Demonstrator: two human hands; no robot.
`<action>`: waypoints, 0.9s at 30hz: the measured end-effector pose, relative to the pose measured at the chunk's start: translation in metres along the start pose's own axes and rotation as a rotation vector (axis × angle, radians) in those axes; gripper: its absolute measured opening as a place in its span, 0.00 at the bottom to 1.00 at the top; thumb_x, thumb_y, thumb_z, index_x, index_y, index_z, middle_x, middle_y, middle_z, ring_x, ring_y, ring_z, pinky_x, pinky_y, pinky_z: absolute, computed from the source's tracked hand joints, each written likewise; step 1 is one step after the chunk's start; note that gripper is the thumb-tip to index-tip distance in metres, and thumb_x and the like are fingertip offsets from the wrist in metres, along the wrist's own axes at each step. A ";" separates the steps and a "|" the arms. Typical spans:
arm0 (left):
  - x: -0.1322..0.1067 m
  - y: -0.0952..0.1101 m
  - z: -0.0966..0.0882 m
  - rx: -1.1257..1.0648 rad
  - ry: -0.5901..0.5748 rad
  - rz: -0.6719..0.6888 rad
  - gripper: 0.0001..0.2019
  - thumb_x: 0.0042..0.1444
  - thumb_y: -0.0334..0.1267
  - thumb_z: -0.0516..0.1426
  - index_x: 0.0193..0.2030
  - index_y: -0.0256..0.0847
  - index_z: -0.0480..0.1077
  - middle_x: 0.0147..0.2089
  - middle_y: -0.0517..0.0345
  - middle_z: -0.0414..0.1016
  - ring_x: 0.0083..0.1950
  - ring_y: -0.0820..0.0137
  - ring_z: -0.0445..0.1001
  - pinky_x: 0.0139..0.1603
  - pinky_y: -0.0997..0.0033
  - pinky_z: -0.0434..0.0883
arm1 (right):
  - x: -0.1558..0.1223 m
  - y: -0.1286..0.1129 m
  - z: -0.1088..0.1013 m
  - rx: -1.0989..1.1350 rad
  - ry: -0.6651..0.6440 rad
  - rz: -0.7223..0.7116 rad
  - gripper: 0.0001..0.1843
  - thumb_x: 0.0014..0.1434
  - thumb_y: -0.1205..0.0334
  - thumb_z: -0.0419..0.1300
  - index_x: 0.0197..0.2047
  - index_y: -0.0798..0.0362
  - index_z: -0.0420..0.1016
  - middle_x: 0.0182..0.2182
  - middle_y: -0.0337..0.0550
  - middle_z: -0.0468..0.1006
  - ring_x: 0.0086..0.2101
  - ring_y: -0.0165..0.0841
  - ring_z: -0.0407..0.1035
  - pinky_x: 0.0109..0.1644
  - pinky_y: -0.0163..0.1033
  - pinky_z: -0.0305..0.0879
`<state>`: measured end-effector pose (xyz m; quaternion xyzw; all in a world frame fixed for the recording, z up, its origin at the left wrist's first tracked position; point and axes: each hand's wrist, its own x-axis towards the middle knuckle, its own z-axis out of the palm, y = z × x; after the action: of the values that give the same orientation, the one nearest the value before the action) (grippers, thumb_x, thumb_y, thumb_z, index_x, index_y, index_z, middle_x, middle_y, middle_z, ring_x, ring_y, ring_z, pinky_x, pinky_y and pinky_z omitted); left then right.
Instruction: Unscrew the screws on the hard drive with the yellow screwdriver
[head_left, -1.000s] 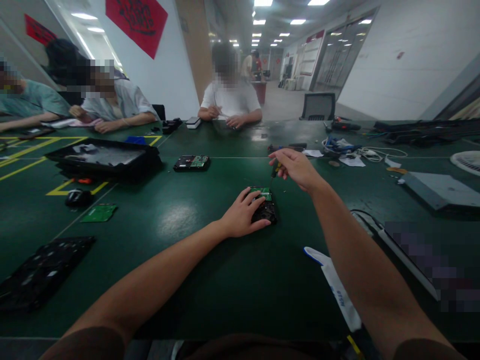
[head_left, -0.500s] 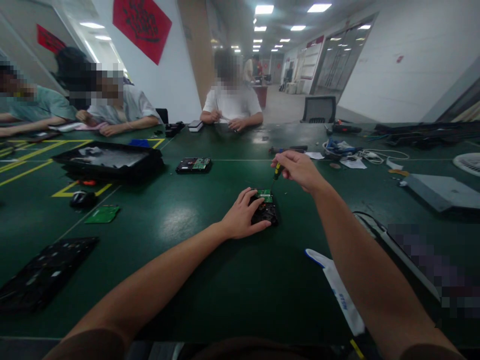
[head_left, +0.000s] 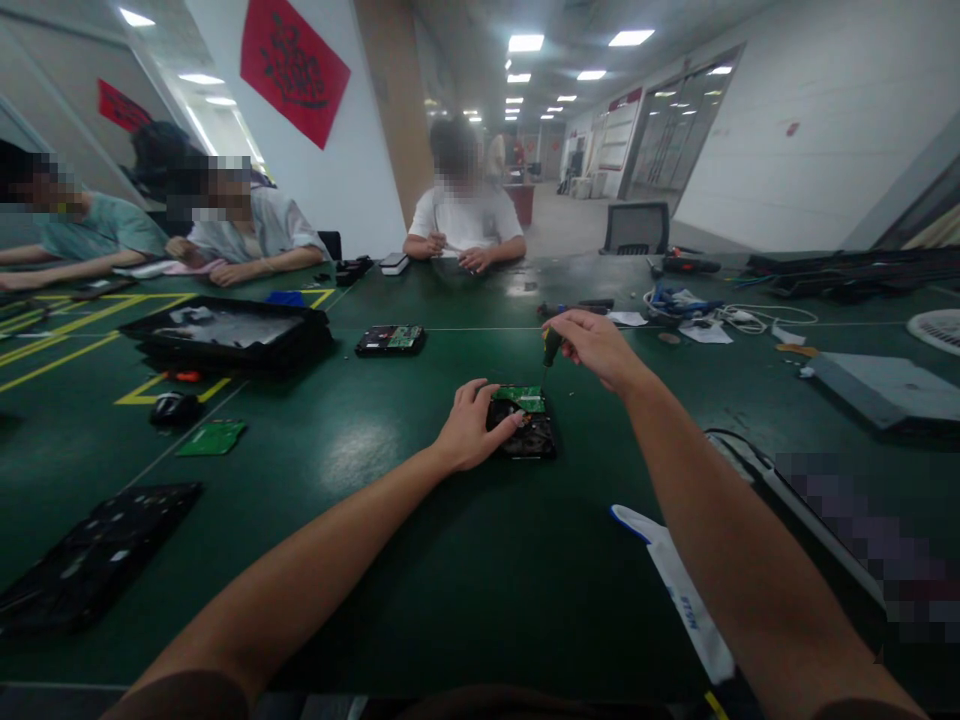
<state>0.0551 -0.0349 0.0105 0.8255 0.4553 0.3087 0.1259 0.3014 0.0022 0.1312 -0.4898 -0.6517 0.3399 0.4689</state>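
Green table (head_left: 390, 560): a drive pinned flat, a screwdriver upright over it.
At far left, a black tray (head_left: 225, 335) and a loose board (head_left: 214, 438) lie well apart from the work. The left hand (head_left: 469, 430) is unclenched, fingers spread on the left edge of the drive (head_left: 525, 430) and pressing rather than grasping; the drive lies mid-table, circuit side up. The screwdriver (head_left: 550, 348) stands near vertical at the drive's far edge, pinched in the clenched fingers of the right hand (head_left: 596, 345). To my judgement it goes best with the shaft plumb, firm downward pressure, and the left hand stopping any twist. A glove (head_left: 675, 590) lies by the right forearm.
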 end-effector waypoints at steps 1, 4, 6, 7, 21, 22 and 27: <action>0.001 -0.003 -0.001 0.004 -0.009 -0.013 0.37 0.66 0.63 0.55 0.70 0.37 0.63 0.70 0.37 0.61 0.74 0.48 0.59 0.74 0.44 0.60 | 0.000 0.000 0.000 -0.012 0.014 -0.002 0.12 0.65 0.54 0.61 0.40 0.53 0.80 0.26 0.41 0.74 0.25 0.29 0.63 0.25 0.36 0.55; 0.002 -0.011 -0.007 0.022 -0.054 -0.015 0.39 0.66 0.65 0.54 0.73 0.38 0.59 0.71 0.38 0.61 0.73 0.49 0.62 0.73 0.45 0.62 | 0.000 0.000 -0.001 -0.034 0.045 0.002 0.11 0.63 0.53 0.64 0.36 0.53 0.78 0.24 0.40 0.73 0.26 0.30 0.64 0.26 0.36 0.57; 0.003 -0.015 -0.010 0.043 -0.079 0.004 0.38 0.67 0.64 0.53 0.74 0.40 0.59 0.70 0.40 0.64 0.72 0.50 0.63 0.72 0.45 0.63 | 0.000 0.000 -0.001 -0.029 0.056 0.004 0.10 0.62 0.54 0.65 0.35 0.53 0.77 0.25 0.40 0.74 0.25 0.30 0.64 0.26 0.36 0.56; 0.004 -0.017 -0.012 0.050 -0.086 0.016 0.37 0.68 0.64 0.52 0.74 0.41 0.60 0.69 0.41 0.66 0.71 0.51 0.64 0.72 0.46 0.63 | 0.000 0.000 0.000 -0.020 0.054 0.002 0.09 0.62 0.56 0.64 0.35 0.53 0.77 0.26 0.41 0.75 0.25 0.29 0.64 0.25 0.36 0.56; 0.007 -0.025 -0.011 0.086 -0.102 0.107 0.30 0.72 0.57 0.50 0.70 0.38 0.66 0.64 0.45 0.74 0.68 0.55 0.67 0.71 0.49 0.65 | 0.002 0.005 0.000 0.055 -0.054 -0.014 0.11 0.67 0.55 0.60 0.45 0.50 0.82 0.34 0.44 0.79 0.25 0.28 0.65 0.25 0.37 0.57; 0.007 -0.024 -0.011 0.086 -0.102 0.104 0.30 0.72 0.57 0.50 0.70 0.38 0.66 0.64 0.45 0.74 0.68 0.55 0.67 0.71 0.49 0.65 | 0.002 0.004 -0.001 0.027 -0.041 -0.021 0.11 0.67 0.54 0.61 0.45 0.50 0.82 0.30 0.42 0.77 0.25 0.29 0.64 0.25 0.37 0.56; 0.006 -0.022 -0.011 0.096 -0.100 0.076 0.29 0.72 0.57 0.49 0.70 0.41 0.66 0.64 0.45 0.73 0.68 0.54 0.68 0.70 0.50 0.66 | 0.002 0.006 0.002 0.018 -0.025 -0.030 0.09 0.65 0.54 0.63 0.39 0.50 0.79 0.26 0.40 0.74 0.25 0.29 0.65 0.26 0.37 0.58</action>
<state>0.0358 -0.0187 0.0106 0.8617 0.4311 0.2496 0.0967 0.3016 0.0062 0.1258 -0.4716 -0.6616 0.3446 0.4703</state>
